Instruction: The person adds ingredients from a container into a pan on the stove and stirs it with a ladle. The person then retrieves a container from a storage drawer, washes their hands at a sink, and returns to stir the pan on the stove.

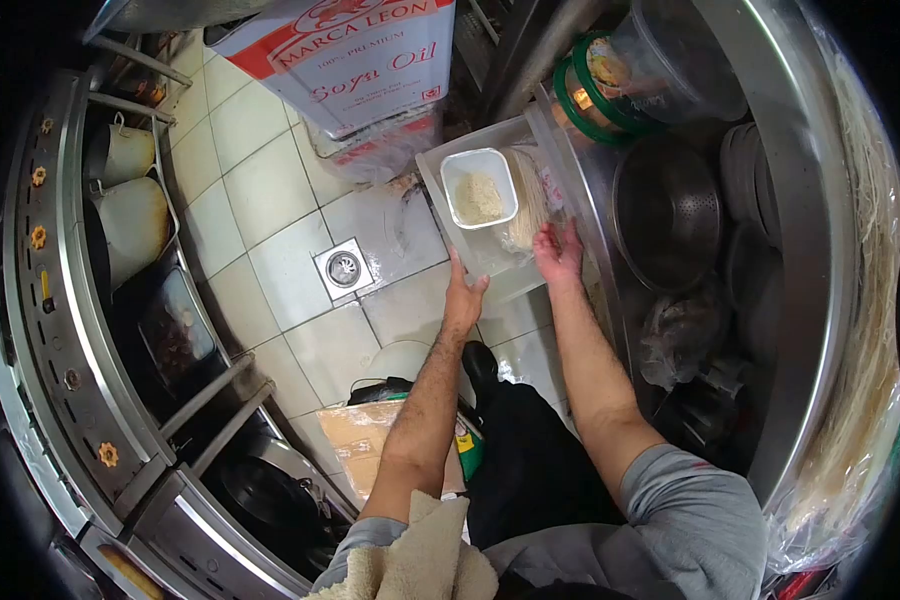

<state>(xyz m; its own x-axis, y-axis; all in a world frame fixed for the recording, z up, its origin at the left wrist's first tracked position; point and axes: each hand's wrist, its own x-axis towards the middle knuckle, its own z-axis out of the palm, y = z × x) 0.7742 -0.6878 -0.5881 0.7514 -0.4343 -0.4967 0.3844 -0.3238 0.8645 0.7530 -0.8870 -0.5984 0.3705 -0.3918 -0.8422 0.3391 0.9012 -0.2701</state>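
Note:
A translucent plastic bin (485, 262) stands low beside the steel shelving. Inside it are a white square container (449, 190) with pale crumbly or powdery contents and, to its right, a clear bag of thin pale noodles (526, 195). My left hand (464, 296) is at the bin's near left edge, fingers apart and holding nothing visible. By the bin's near right part, beside the noodle bag, is my right hand (558, 252), with its fingers spread; whether its fingertips touch the bag is unclear.
Soya oil tins (370, 75) stand beyond the bin. Shelving at right holds a perforated metal bowl (667, 215) and green-rimmed tubs (595, 90). A stove (65, 300) lines the left. A floor drain (343, 268) and flattened cardboard (355, 440) are below.

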